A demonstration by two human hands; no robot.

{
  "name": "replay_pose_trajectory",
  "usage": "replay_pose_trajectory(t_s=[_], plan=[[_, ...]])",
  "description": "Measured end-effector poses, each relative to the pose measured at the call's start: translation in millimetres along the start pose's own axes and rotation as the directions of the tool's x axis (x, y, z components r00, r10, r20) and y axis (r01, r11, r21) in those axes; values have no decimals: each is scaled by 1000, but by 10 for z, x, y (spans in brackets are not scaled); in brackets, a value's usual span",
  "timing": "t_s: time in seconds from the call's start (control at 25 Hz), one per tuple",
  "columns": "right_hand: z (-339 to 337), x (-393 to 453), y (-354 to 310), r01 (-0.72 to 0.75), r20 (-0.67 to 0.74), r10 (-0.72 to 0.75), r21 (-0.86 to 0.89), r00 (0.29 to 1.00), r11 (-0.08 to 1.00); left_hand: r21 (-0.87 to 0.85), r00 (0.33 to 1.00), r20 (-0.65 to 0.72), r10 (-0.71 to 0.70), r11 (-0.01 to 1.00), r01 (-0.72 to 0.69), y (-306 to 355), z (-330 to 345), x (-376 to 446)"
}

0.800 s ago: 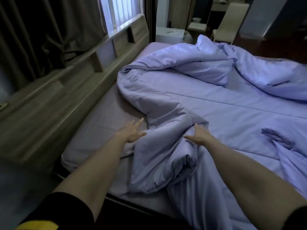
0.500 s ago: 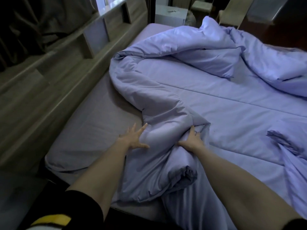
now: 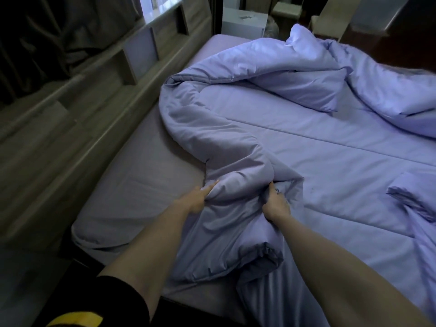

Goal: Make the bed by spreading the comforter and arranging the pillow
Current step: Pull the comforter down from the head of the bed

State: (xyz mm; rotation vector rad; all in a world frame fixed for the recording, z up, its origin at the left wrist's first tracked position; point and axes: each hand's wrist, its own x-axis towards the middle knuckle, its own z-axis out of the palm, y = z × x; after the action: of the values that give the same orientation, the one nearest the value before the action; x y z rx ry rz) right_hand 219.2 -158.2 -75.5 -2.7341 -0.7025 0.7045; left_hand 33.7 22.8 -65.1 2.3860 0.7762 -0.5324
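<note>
Nearest the camera, a thick rolled end of the lavender quilted comforter (image 3: 236,237) hangs toward the near edge of the bed (image 3: 141,185), bunched into a fat fold between the two forearms. Just beyond it, both hands are sunk into that same fold. The left hand (image 3: 197,199) is pinching the cloth on the side toward the bare mauve fitted sheet (image 3: 146,175), fingers partly straight and half buried, so how firm the grip is cannot be told. The right hand (image 3: 276,205) is closed in a fist on a gathered ridge of fabric.

The relation that matters: the bunched edge runs away from the hands as a long rope-like ridge, curving left and up the bed toward the wooden headboard shelf (image 3: 132,74), then folding back right into a heap at the far side. Its long axis thus lies roughly along the line of sight, and the uncovered strip of sheet lies to the left. Spreading probably means drawing this edge leftward, the left hand leading.

No separate pillow can be told apart from the far heap.
</note>
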Motion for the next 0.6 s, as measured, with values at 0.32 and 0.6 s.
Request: replay_pose_trajectory(t_s=[0.32,0.6], plan=[[446,-1220,-1165,120,-80,-116,41,990,992,91,986,-156,63,995,-50,-1101,-659,-1192],[1383,-2327,-2202,199,-6,-199,40,980,979,220,983,-179,-29,973,69,-2432,-831,-2502]])
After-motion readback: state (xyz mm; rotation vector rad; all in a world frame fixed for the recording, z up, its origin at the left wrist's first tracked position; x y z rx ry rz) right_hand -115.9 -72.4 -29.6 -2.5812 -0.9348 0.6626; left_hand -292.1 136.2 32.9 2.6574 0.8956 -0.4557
